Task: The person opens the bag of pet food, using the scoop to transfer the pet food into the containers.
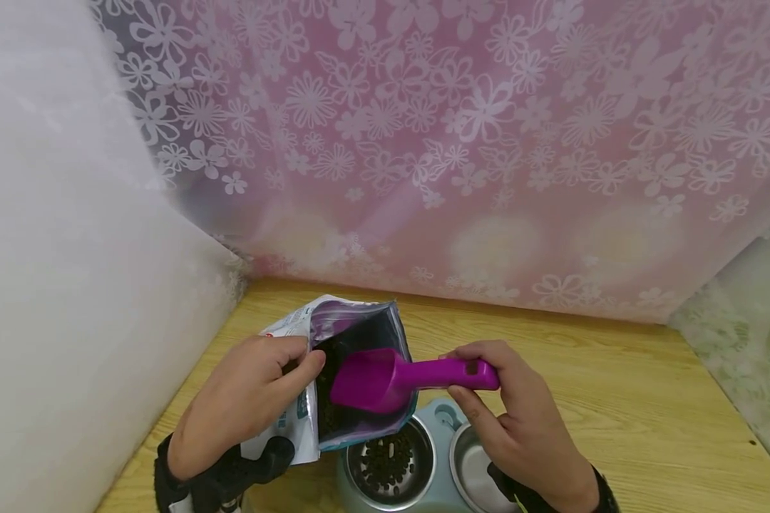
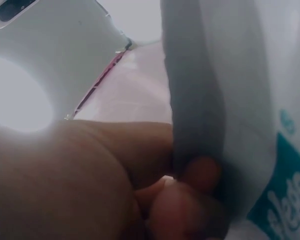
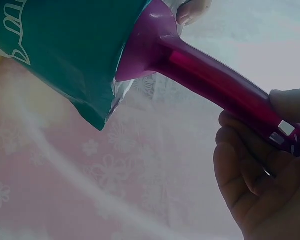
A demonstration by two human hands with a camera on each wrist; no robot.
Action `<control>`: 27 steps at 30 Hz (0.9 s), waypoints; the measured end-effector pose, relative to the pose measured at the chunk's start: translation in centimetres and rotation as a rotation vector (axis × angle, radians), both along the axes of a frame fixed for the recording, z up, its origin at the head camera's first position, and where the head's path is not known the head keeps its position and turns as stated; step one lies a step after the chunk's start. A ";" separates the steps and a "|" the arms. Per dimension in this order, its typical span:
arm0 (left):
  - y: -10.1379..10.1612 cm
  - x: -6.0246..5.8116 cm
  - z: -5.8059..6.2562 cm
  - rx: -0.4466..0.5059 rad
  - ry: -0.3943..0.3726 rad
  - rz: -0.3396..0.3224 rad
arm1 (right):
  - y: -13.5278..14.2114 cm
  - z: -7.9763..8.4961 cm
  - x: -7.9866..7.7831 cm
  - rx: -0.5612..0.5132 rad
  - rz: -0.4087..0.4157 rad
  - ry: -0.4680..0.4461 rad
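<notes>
My left hand [image 1: 247, 392] grips the near-left edge of an opened bag [image 1: 295, 427], its mouth tilted toward the right and dark pellets inside. In the left wrist view, the fingers pinch the bag's pale side [image 2: 250, 75]. At its handle end, my right hand [image 1: 520, 420] holds a purple scoop [image 1: 372, 381] between thumb and fingers. The scoop's bowl lies in the mouth of the bag; whatever is in the bowl is too dark to make out. From below, the right wrist view shows the scoop handle [image 3: 215, 75] and the bag's teal face [image 3: 65, 50].
Below the bag stands a light blue double feeder [image 1: 433, 463]. Its left steel bowl [image 1: 426, 456] contains brown pellets; the right bowl [image 1: 471, 463] is partly behind my right hand. The wooden tabletop [image 1: 648, 413] meets a pink flowered cloth [image 1: 423, 178] at the back and a white wall on the left.
</notes>
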State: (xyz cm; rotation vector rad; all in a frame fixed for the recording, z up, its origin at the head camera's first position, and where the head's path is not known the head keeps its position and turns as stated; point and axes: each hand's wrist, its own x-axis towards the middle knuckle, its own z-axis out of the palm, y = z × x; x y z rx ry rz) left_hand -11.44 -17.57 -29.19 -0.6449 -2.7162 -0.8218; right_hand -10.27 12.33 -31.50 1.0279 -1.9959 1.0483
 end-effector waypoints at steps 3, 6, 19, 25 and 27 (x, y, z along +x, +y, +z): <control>0.1 0.0 0.0 -0.006 -0.001 -0.007 | 0.0 -0.1 0.0 0.028 -0.009 -0.015; 0.1 -0.1 -0.1 -0.008 -0.006 -0.013 | -0.1 -0.1 0.0 0.074 -0.032 -0.027; 0.2 -0.1 -0.1 -0.017 0.008 -0.027 | -0.9 -0.7 0.0 0.245 -0.034 -0.009; 0.4 -0.1 -0.1 -0.033 0.017 -0.025 | -1.7 -1.2 -0.4 0.334 0.050 0.135; 0.4 -0.1 -0.1 -0.035 0.009 -0.027 | -1.8 -1.4 -0.5 0.366 0.058 0.138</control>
